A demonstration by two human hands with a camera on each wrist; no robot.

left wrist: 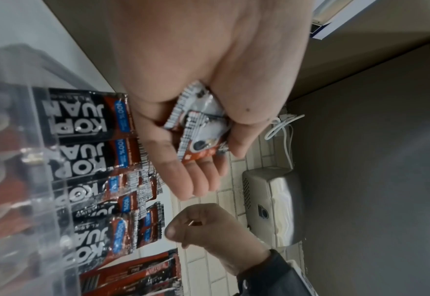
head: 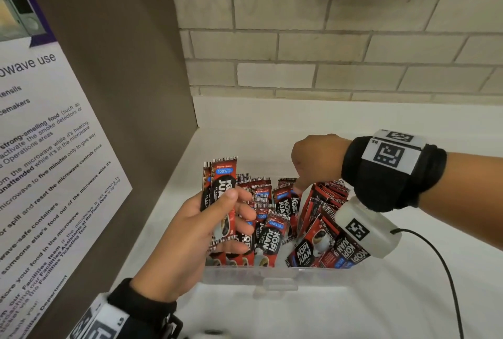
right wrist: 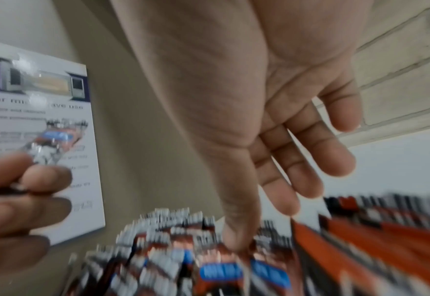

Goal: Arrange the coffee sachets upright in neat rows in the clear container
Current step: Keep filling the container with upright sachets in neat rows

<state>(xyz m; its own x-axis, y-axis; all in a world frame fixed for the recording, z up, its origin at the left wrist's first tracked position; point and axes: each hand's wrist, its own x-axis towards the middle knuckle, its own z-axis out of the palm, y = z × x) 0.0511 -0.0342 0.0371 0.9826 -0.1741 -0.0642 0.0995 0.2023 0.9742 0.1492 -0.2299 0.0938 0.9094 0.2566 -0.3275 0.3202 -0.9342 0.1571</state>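
Note:
A clear container (head: 272,274) stands on the white counter, full of red-and-black coffee sachets (head: 272,229). Those on the left stand roughly upright; a stack on the right (head: 324,219) leans over. My left hand (head: 236,208) hovers over the container's left end and grips two sachets (head: 220,183) upright between thumb and fingers; the left wrist view shows that hand (left wrist: 216,166) curled round their lower ends (left wrist: 198,128). My right hand (head: 299,183) reaches down into the middle of the container. In the blurred right wrist view its fingers (right wrist: 284,200) are straight and spread, and the thumb tip touches the sachet tops (right wrist: 209,260).
A brown panel with a microwave-use poster (head: 40,161) closes the left side. A brick wall (head: 326,39) runs behind the counter (head: 408,306). A black cable (head: 446,270) trails from the right wrist camera. A metal wall unit (left wrist: 272,204) hangs above.

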